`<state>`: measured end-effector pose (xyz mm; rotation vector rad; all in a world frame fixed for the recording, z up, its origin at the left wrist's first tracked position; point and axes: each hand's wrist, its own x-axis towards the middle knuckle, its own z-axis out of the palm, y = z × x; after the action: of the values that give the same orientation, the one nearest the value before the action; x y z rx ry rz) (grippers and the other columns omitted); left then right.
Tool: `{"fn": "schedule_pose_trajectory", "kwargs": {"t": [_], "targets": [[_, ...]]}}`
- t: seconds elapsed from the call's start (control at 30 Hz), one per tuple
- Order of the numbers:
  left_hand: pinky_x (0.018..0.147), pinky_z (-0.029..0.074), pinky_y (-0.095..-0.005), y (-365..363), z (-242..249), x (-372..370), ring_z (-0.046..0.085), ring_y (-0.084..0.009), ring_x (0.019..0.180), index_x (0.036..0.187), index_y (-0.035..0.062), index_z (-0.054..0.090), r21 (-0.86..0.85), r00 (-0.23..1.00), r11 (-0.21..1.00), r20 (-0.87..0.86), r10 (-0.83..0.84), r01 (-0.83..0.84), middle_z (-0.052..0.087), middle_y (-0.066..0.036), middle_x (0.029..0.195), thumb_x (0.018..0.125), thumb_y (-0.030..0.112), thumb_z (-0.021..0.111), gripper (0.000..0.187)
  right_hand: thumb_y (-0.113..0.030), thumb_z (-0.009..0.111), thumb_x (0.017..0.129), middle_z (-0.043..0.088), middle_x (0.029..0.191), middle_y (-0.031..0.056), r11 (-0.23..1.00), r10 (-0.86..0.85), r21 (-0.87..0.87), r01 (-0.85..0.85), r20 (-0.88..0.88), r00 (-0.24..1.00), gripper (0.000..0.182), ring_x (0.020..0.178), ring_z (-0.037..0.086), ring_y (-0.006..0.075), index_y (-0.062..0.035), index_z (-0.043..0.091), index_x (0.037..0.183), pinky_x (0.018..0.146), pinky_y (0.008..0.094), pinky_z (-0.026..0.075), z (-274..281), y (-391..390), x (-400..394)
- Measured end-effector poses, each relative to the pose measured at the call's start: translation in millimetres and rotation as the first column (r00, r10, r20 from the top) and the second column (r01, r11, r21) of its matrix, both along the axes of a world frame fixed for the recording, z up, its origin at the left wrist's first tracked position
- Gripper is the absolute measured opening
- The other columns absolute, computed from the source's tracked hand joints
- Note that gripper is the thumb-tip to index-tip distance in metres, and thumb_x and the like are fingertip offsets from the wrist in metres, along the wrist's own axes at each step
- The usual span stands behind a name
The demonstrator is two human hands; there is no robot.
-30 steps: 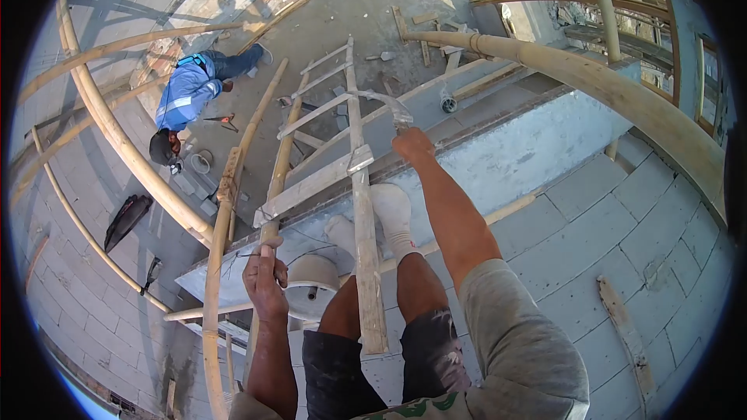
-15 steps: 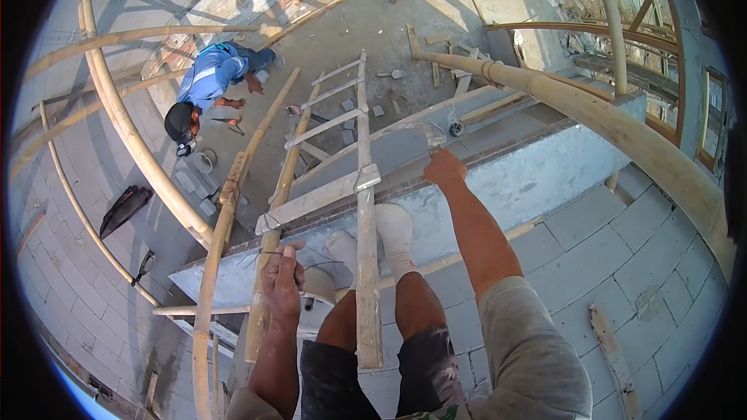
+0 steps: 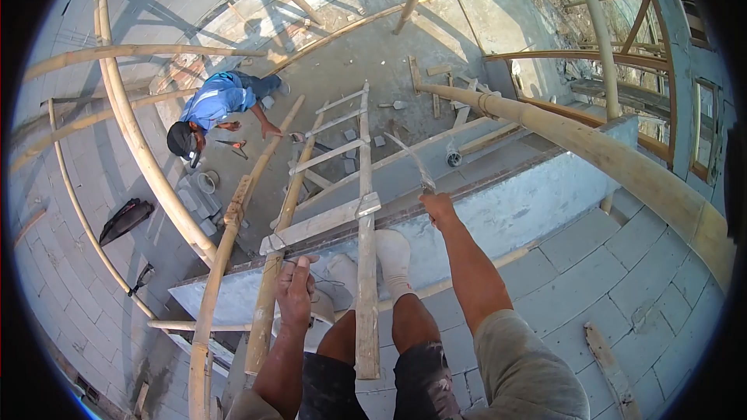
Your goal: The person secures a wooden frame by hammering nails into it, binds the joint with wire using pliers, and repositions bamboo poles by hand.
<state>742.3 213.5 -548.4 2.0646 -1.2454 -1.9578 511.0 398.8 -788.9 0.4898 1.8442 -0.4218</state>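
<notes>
My right hand (image 3: 438, 210) is closed round the handle of a sickle (image 3: 412, 159), its thin curved blade pointing up and left over the wall edge. My left hand (image 3: 296, 288) is closed on a thin dark wire (image 3: 331, 282), which loops out near a bamboo pole; its ends are hard to make out. Between my hands stands a wooden ladder (image 3: 366, 264), its broad lower rung (image 3: 320, 223) just above my left hand. My feet in pale socks rest at the wall (image 3: 498, 202), on either side of the ladder's right rail. A pale bucket (image 3: 317, 325) is partly hidden behind my left hand.
Below, a co-worker in blue (image 3: 214, 105) bends over the floor beside pliers (image 3: 233, 145) and grey blocks (image 3: 198, 198). A thick bamboo pole (image 3: 591, 148) crosses on the right; further bamboo poles (image 3: 144, 148) stand on the left. A trowel (image 3: 394, 105) lies on the floor.
My right hand has dropped slightly, and the sickle's blade has swung from a blur to pointing up-left. My left hand has shifted a little right and down. The co-worker's arm now reaches toward the bamboo.
</notes>
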Motion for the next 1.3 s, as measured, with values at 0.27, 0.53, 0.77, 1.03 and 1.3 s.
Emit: {"fn": "schedule_pose_trajectory", "kwargs": {"t": [0.27, 0.53, 0.77, 1.03, 1.3], "targets": [[0.045, 0.028, -0.0209, 0, 0, 0, 0.037, -0.0038, 0.049, 0.093, 0.0018, 0.065, -0.024, 1.0, 1.0, -0.012, 0.017, -0.017, 0.044, 0.004, 0.058, 0.095, 0.028, 0.052, 0.029, -0.025, 0.066, 0.08, 0.038, 0.051, 0.0025, 0.97, -0.235, -0.056, 0.238, 0.049, 0.971, 0.028, 0.041, 0.036, 0.0152, -0.0037, 0.052, 0.068, 0.037, 0.0342, 0.025, 16, -28, -5], [0.045, 0.028, -0.0207, 4, 2, 3, 0.037, -0.0036, 0.049, 0.094, 0.0012, 0.066, -0.016, 0.999, 0.999, -0.012, 0.034, -0.034, 0.043, 0.004, 0.056, 0.095, 0.029, 0.052, 0.031, -0.029, 0.067, 0.074, 0.061, 0.073, 0.0161, 0.964, 0.265, 0.04, -0.263, -0.22, 0.939, 0.036, 0.057, 0.057, 0.0262, 0.0055, 0.062, 0.082, 0.051, 0.0409, 0.044, -15, 9, 5], [0.045, 0.027, -0.0206, 5, -1, 7, 0.037, -0.0034, 0.049, 0.094, 0.0013, 0.065, 0.005, 0.999, 0.999, -0.031, 0.032, -0.032, 0.043, 0.005, 0.055, 0.095, 0.028, 0.052, 0.03, -0.035, 0.061, 0.075, 0.06, 0.116, 0.0261, 0.814, 0.566, 0.197, -0.547, -0.054, 0.823, 0.055, 0.109, 0.059, 0.0364, 0.006, 0.058, 0.112, 0.092, 0.0421, 0.047, 34, -9, -6], [0.044, 0.028, -0.0202, 5, -2, 13, 0.037, -0.0034, 0.048, 0.094, 0.0007, 0.065, 0.005, 0.999, 0.999, -0.018, 0.033, -0.033, 0.044, 0.004, 0.055, 0.096, 0.029, 0.052, 0.031, -0.028, 0.061, 0.072, 0.06, 0.114, 0.0276, 0.789, 0.6, 0.222, -0.572, -0.081, 0.796, 0.051, 0.11, 0.058, 0.0382, 0.0053, 0.058, 0.111, 0.094, 0.0425, 0.046, 32, -2, 2], [0.044, 0.028, -0.0207, 5, 0, 12, 0.037, -0.0037, 0.047, 0.095, 0.0004, 0.065, -0.001, 1.0, 1.0, -0.012, 0.009, -0.009, 0.043, 0.004, 0.055, 0.096, 0.029, 0.051, 0.032, -0.028, 0.061, 0.072, 0.06, 0.114, 0.0268, 0.762, 0.632, 0.222, -0.608, -0.052, 0.773, 0.047, 0.11, 0.058, 0.0369, 0.0043, 0.062, 0.106, 0.094, 0.0416, 0.046, 28, -9, -1]]}}
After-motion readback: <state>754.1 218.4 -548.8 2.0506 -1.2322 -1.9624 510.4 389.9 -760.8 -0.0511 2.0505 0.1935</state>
